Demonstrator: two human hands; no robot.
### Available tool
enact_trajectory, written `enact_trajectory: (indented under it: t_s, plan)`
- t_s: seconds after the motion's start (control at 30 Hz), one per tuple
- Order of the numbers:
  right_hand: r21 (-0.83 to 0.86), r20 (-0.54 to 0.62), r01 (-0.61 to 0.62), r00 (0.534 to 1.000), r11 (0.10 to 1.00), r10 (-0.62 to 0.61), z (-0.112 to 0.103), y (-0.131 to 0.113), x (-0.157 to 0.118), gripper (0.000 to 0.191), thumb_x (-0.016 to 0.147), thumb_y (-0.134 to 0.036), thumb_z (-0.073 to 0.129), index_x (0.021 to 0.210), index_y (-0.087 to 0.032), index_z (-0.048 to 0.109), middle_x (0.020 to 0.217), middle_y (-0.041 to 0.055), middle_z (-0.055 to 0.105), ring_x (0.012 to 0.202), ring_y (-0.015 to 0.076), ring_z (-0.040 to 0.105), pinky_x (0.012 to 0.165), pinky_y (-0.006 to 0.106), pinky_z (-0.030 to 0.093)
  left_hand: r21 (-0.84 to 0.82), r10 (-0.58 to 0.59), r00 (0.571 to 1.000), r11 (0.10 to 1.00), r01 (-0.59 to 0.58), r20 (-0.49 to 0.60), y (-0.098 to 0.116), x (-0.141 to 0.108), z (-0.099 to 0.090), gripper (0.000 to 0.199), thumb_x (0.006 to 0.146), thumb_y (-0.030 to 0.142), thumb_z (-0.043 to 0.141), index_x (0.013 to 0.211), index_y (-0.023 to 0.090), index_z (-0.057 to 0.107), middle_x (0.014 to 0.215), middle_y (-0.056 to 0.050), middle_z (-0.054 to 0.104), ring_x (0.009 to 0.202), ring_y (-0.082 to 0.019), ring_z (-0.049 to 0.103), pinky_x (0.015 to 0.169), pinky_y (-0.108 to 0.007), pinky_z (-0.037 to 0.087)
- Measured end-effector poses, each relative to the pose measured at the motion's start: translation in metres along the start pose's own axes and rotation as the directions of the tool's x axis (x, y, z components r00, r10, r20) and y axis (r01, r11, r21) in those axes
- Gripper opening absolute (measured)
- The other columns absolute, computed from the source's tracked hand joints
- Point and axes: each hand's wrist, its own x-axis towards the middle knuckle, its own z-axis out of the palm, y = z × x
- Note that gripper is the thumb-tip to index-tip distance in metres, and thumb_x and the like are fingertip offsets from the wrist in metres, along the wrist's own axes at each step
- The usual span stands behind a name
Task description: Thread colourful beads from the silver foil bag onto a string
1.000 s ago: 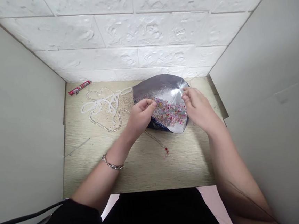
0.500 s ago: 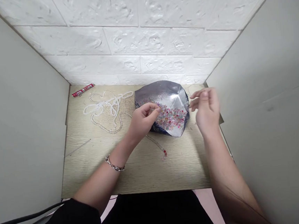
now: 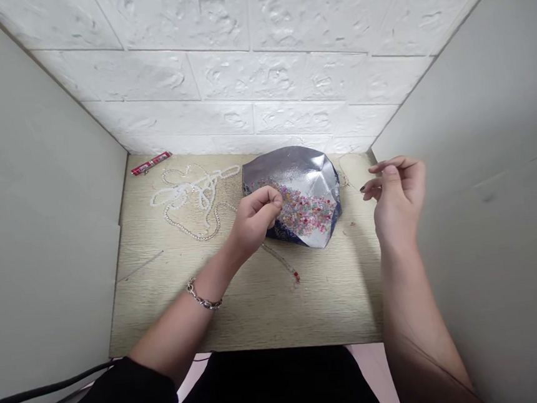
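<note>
Left hand [image 3: 261,214]: thumb and forefinger pinched; contents too small to tell. Bag [image 3: 291,162] of beads [image 3: 309,210] partly behind it, extending right. Right hand [image 3: 397,196]: fingers loosely bent, grip unclear; fine thread [image 3: 354,188] just left of its fingertips. Beaded strands [image 3: 208,183] left of left hand.

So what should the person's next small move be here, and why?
Probably bring the right hand leftward over the beads: it hovers beyond the right side of the silver-lined bag, while the left hand is pinched over the bag's near left part. Whether either hand grips a thread is too fine to tell.
</note>
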Motion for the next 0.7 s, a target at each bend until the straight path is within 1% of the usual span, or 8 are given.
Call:
enact_trajectory:
  t_s: [0.07, 0.17, 0.27, 0.33, 0.4, 0.57, 0.63, 0.7]
  plan:
    - [-0.014, 0.031, -0.002, 1.0, 1.0, 0.003, 0.0, -0.001, -0.001, 0.023, 0.083, -0.038, 0.033, 0.071, -0.02, 0.04, 0.07, 0.0003, 0.048, 0.049, 0.0082, 0.043, 0.047, 0.024, 0.035, 0.007, -0.028, 1.0, 1.0, 0.028, 0.014, 0.0, 0.0, 0.0, 0.013, 0.073, 0.019, 0.044, 0.06, 0.018, 0.041, 0.046, 0.006, 0.026, 0.04, -0.005, 0.021, 0.04, -0.021, 0.019]
    - [-0.069, 0.174, 0.015, 0.985, 0.997, -0.002, 0.006, -0.005, -0.007, 0.036, 0.083, -0.043, 0.03, 0.061, -0.018, 0.042, 0.058, -0.0002, 0.047, 0.05, 0.0089, 0.043, 0.05, 0.024, 0.036, 0.081, -0.051, 0.998, 0.996, 0.049, 0.027, -0.001, 0.001, 0.001, 0.013, 0.074, 0.021, 0.044, 0.062, 0.018, 0.042, 0.047, 0.006, 0.027, 0.041, -0.005, 0.021, 0.04, -0.021, 0.019]
    - [-0.092, 0.337, 0.015, 0.941, 0.996, 0.017, 0.018, -0.006, -0.017, 0.027, 0.08, -0.041, 0.04, 0.068, -0.018, 0.047, 0.062, -0.0011, 0.051, 0.054, 0.0079, 0.045, 0.053, 0.023, 0.039, 0.175, -0.067, 0.997, 0.983, 0.059, 0.035, -0.004, 0.003, 0.002, 0.014, 0.076, 0.026, 0.046, 0.064, 0.017, 0.044, 0.048, 0.006, 0.029, 0.043, -0.006, 0.024, 0.043, -0.022, 0.02]
    - [-0.072, 0.435, -0.034, 0.898, 0.997, 0.062, 0.027, -0.004, -0.023, 0.019, 0.075, -0.037, 0.049, 0.076, -0.018, 0.051, 0.066, -0.0017, 0.053, 0.057, 0.0079, 0.048, 0.054, 0.023, 0.041, 0.231, -0.056, 0.998, 0.972, 0.045, 0.039, -0.006, 0.005, 0.002, 0.016, 0.076, 0.028, 0.047, 0.065, 0.016, 0.045, 0.051, 0.005, 0.032, 0.046, -0.006, 0.028, 0.045, -0.022, 0.022]
    - [-0.042, 0.509, -0.109, 0.853, 0.993, 0.115, 0.034, -0.002, -0.028, 0.018, 0.071, -0.034, 0.053, 0.081, -0.018, 0.054, 0.069, -0.0011, 0.056, 0.061, 0.0091, 0.051, 0.057, 0.024, 0.044, 0.264, -0.044, 0.998, 0.964, 0.03, 0.049, -0.008, 0.006, 0.003, 0.018, 0.076, 0.03, 0.047, 0.066, 0.015, 0.046, 0.054, 0.004, 0.035, 0.049, -0.006, 0.03, 0.047, -0.021, 0.024]
    - [0.023, 0.566, -0.28, 0.795, 0.96, 0.218, 0.036, 0.002, -0.031, 0.021, 0.067, -0.03, 0.058, 0.084, -0.017, 0.061, 0.081, 0.0033, 0.064, 0.076, 0.0135, 0.059, 0.07, 0.029, 0.048, 0.307, -0.054, 0.995, 0.951, 0.026, 0.082, -0.013, 0.006, 0.002, 0.022, 0.076, 0.033, 0.048, 0.066, 0.014, 0.048, 0.054, 0.004, 0.037, 0.05, -0.005, 0.033, 0.046, -0.019, 0.027]
    - [0.023, 0.582, -0.323, 0.774, 0.946, 0.25, 0.035, 0.002, -0.031, 0.022, 0.065, -0.029, 0.06, 0.083, -0.017, 0.063, 0.08, 0.0035, 0.065, 0.075, 0.014, 0.059, 0.071, 0.03, 0.048, 0.281, -0.079, 0.994, 0.958, 0.054, 0.078, -0.014, 0.006, 0.003, 0.023, 0.076, 0.035, 0.048, 0.066, 0.014, 0.047, 0.052, 0.005, 0.038, 0.045, -0.004, 0.034, 0.042, -0.018, 0.027]
    - [0.016, 0.586, -0.361, 0.759, 0.933, 0.283, 0.035, 0.002, -0.032, 0.022, 0.065, -0.03, 0.061, 0.082, -0.018, 0.064, 0.078, 0.0029, 0.065, 0.071, 0.0138, 0.06, 0.07, 0.03, 0.049, 0.206, -0.112, 0.991, 0.974, 0.094, 0.076, -0.014, 0.005, 0.003, 0.024, 0.077, 0.036, 0.048, 0.068, 0.014, 0.047, 0.053, 0.005, 0.044, 0.039, -0.002, 0.036, 0.038, -0.016, 0.026]
